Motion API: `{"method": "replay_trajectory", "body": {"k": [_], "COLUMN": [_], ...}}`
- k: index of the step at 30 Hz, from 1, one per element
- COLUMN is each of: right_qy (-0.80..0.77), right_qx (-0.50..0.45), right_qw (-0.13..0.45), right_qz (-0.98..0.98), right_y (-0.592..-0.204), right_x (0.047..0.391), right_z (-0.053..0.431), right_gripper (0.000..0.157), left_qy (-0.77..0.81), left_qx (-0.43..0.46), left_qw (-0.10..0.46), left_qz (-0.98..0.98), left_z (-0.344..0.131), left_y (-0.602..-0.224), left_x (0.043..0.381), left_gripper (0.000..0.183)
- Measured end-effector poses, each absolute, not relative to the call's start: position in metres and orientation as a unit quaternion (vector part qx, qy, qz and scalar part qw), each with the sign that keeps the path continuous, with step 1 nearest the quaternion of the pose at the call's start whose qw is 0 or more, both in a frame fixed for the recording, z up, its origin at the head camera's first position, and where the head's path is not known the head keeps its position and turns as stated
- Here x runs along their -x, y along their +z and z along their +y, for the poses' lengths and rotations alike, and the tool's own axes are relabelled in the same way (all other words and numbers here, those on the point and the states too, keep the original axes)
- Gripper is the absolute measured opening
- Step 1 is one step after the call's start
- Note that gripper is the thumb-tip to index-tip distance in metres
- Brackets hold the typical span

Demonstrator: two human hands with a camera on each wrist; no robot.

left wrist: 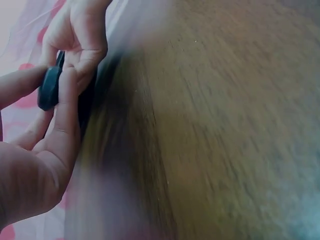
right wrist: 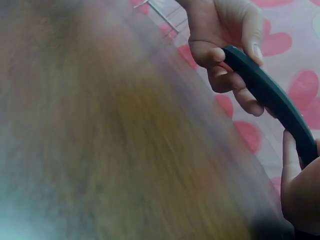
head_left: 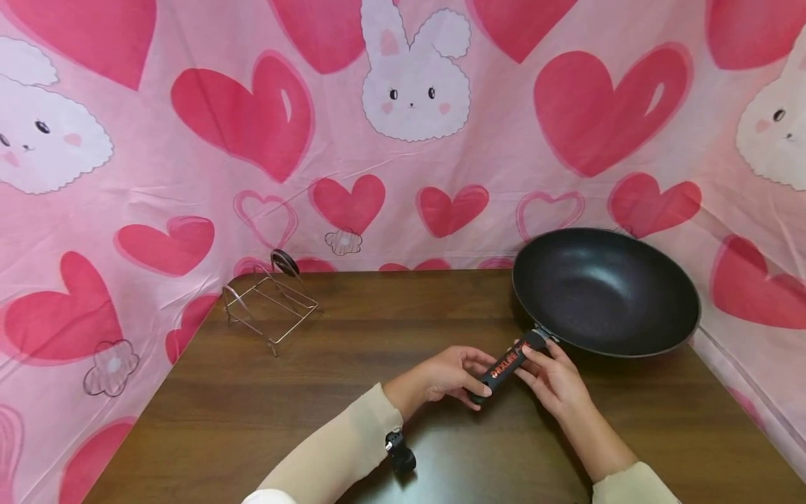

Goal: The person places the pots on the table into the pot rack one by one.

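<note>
Wok [head_left: 601, 297] by the counter's [head_left: 390, 311] far right corner, black handle [head_left: 508, 364] pinched at its tip by the left hand [head_left: 448, 376] and at its wok end by the right hand [head_left: 557, 378], would, I reckon, steady best with both hands firm.

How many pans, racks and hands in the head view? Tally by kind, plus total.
Pan: 1
Rack: 1
Hands: 2 (left hand, right hand)
Total: 4
</note>
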State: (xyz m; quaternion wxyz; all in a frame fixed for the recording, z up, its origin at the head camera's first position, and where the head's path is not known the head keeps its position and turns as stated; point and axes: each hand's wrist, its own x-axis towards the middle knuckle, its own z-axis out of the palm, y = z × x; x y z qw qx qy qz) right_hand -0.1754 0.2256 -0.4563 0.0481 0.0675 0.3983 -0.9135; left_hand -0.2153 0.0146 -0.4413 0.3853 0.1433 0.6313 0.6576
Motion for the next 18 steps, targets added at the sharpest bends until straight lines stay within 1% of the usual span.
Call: {"method": "replay_trajectory", "body": {"k": [5, 9, 13, 18], "right_qy": [-0.913, -0.916, -0.903, -0.875], "right_qx": [-0.059, -0.022, 0.025, 0.050], "right_qw": [0.041, 0.035, 0.042, 0.044], "right_qz": [0.402, 0.399, 0.426, 0.479], "right_y": [-0.458, -0.460, -0.462, -0.465], "right_x": [0.169, 0.163, 0.156, 0.149], "right_z": [0.229, 0.233, 0.239, 0.245], "right_gripper": [0.037, 0.043, 0.048, 0.051], "left_qy": [0.637, 0.634, 0.635, 0.643], "left_qx": [-0.150, -0.157, -0.169, -0.193], "left_qw": [0.430, 0.461, 0.468, 0.468], "left_qz": [0.621, 0.600, 0.591, 0.575], "left_z": [0.023, 0.032, 0.038, 0.043], "left_y": [-0.439, -0.440, -0.443, -0.449], "left_x": [0.215, 0.211, 0.205, 0.195], "left_gripper": [0.050, 0.051, 0.051, 0.049]}}
